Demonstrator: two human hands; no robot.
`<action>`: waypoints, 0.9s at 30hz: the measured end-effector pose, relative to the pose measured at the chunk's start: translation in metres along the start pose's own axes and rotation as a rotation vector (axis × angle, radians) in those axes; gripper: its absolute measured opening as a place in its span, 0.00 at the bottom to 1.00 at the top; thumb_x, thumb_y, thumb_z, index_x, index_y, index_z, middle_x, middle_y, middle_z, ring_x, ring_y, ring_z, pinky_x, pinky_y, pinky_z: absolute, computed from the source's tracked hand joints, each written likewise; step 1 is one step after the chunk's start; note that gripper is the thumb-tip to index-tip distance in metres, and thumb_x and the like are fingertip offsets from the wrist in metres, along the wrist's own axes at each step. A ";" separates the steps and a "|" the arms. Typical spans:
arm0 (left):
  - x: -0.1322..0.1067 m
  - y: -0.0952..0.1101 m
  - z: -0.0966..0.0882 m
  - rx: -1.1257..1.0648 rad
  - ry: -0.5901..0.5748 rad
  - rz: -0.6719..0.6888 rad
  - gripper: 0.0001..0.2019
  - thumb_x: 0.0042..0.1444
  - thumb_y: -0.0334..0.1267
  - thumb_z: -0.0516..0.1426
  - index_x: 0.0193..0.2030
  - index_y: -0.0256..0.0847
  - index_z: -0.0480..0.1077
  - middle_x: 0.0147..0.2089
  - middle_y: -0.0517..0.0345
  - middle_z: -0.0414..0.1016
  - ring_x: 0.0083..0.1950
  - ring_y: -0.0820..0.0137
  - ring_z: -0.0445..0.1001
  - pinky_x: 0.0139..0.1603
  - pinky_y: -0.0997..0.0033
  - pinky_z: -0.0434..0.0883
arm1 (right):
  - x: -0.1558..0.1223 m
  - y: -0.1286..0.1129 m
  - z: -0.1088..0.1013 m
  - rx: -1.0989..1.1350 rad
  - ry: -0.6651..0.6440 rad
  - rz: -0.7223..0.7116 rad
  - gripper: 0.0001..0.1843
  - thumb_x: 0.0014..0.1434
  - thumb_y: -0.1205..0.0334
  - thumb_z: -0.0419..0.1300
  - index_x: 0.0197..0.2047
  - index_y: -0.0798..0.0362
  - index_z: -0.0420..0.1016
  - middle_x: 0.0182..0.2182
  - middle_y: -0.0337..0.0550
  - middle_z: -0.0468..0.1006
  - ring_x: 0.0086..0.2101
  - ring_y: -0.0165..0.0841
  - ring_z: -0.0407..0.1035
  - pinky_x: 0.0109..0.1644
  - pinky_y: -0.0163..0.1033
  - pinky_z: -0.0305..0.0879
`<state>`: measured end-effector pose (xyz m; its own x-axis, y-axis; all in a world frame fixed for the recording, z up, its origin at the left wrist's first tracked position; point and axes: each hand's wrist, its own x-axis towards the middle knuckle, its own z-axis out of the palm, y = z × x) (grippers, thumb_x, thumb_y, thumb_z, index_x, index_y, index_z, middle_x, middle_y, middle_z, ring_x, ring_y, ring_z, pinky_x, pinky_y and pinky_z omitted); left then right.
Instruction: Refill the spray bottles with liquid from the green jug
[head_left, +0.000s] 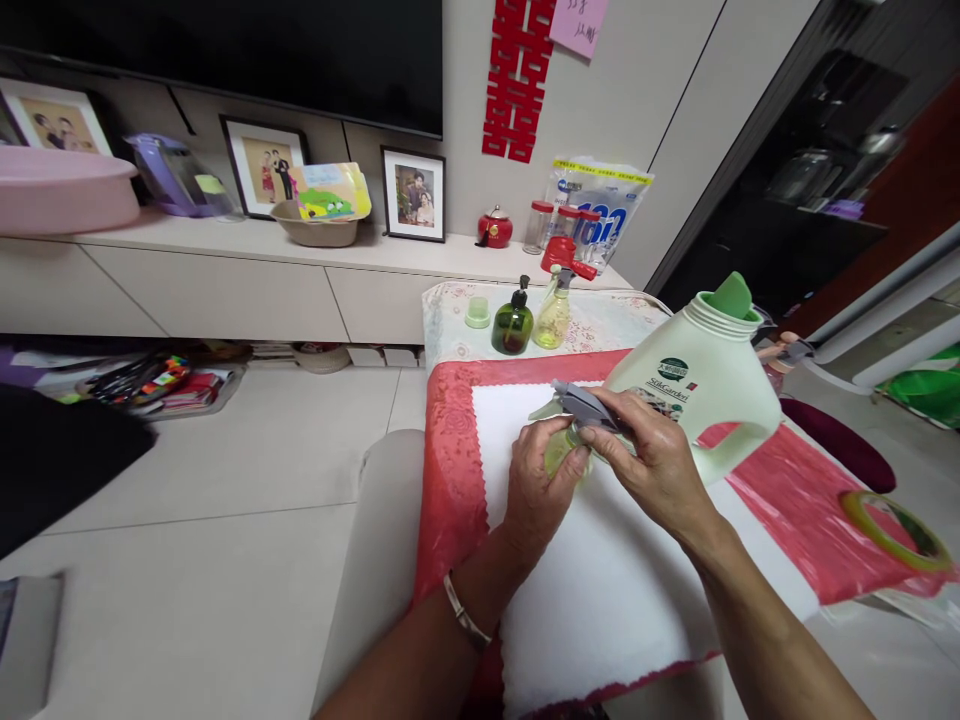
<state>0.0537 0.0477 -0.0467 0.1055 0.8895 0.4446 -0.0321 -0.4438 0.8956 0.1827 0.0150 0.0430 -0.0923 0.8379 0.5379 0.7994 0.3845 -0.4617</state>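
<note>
My left hand (pixel 541 480) is wrapped round the body of a small yellow-green spray bottle (pixel 556 452), held over a white mat. At its top my right hand (pixel 651 440) grips the grey spray head (pixel 589 408), thumb and fingers closed on it. My fingers cover much of the bottle, so whether the head is fully seated I cannot tell. Just beyond my right hand stands a big pale-green jug (pixel 705 350) with a handle and a green spout, its cap off. A similar spray bottle (pixel 553 318) and a dark green pump bottle (pixel 513 325) stand farther back.
The white mat (pixel 600 590) lies on a red table cover (pixel 454 450). A light green cap (pixel 477 312) sits at the table's far left. A roll of yellow tape (pixel 896 530) lies at the right. Behind runs a low cabinet (pixel 247 285) with frames, jars and a basin.
</note>
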 end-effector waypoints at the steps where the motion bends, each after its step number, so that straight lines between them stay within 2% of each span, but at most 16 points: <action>1: 0.000 0.000 0.000 0.001 0.001 0.000 0.13 0.62 0.43 0.59 0.53 0.45 0.72 0.53 0.53 0.79 0.55 0.60 0.76 0.60 0.53 0.71 | -0.002 0.002 0.000 0.056 -0.012 0.038 0.18 0.67 0.58 0.61 0.59 0.49 0.73 0.48 0.44 0.79 0.45 0.36 0.73 0.49 0.43 0.70; 6: 0.000 0.001 0.000 0.021 -0.004 -0.010 0.12 0.63 0.42 0.57 0.52 0.44 0.71 0.52 0.52 0.79 0.55 0.61 0.76 0.59 0.54 0.71 | -0.015 0.014 0.004 0.327 -0.071 0.205 0.25 0.67 0.55 0.61 0.65 0.46 0.69 0.58 0.44 0.75 0.55 0.39 0.72 0.57 0.47 0.72; 11: -0.001 0.003 -0.001 0.015 -0.020 -0.025 0.13 0.64 0.43 0.55 0.53 0.44 0.70 0.53 0.51 0.79 0.56 0.60 0.75 0.60 0.52 0.70 | -0.018 0.019 0.011 0.378 0.010 0.230 0.27 0.64 0.54 0.64 0.65 0.46 0.70 0.60 0.46 0.74 0.58 0.41 0.70 0.61 0.51 0.70; 15: -0.002 0.004 -0.001 -0.057 -0.034 -0.034 0.15 0.65 0.41 0.54 0.58 0.44 0.69 0.58 0.49 0.76 0.61 0.60 0.73 0.64 0.53 0.68 | -0.017 0.018 0.015 0.369 0.048 0.250 0.29 0.61 0.53 0.67 0.64 0.46 0.71 0.58 0.47 0.75 0.56 0.41 0.71 0.56 0.49 0.74; 21: -0.002 0.003 -0.001 -0.096 -0.054 -0.035 0.14 0.67 0.40 0.52 0.57 0.44 0.70 0.56 0.49 0.76 0.59 0.60 0.74 0.64 0.53 0.69 | -0.016 0.017 0.019 0.392 0.071 0.262 0.29 0.57 0.53 0.70 0.61 0.46 0.74 0.55 0.46 0.77 0.50 0.39 0.74 0.49 0.44 0.75; 27: -0.003 0.003 -0.001 -0.092 -0.038 -0.041 0.14 0.66 0.39 0.53 0.56 0.45 0.70 0.56 0.51 0.77 0.59 0.61 0.73 0.64 0.55 0.68 | -0.020 0.013 0.019 0.443 0.013 0.270 0.24 0.63 0.55 0.64 0.62 0.47 0.73 0.53 0.44 0.78 0.50 0.36 0.74 0.52 0.42 0.73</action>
<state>0.0523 0.0437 -0.0458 0.1457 0.9013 0.4079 -0.1175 -0.3936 0.9117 0.1836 0.0110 0.0128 0.0924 0.9262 0.3656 0.4657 0.2843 -0.8380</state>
